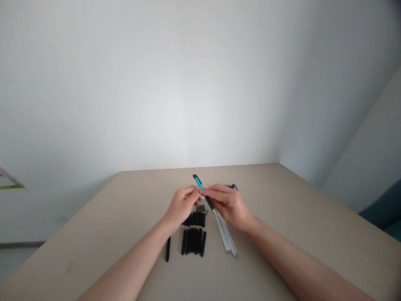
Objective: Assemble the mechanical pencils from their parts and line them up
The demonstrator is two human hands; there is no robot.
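Beige table [147, 188], fingers [216, 195] around blue pen [198, 181]

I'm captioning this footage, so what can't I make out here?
Head view:
Whether the left hand grips the pen: right hand overlaps the contact.
Top of lone black tube: behind left forearm.
Dark items at back: partly behind right hand.
Grey parts: too small to identify.
Teal object: cut off by right edge.

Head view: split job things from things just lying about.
Likely the job's:
- turquoise pen in right hand, left hand at it
- black tubes
- white rods
- small metal pieces

Seemingly unrelated:
- green-trimmed item, far left
- teal object, far right
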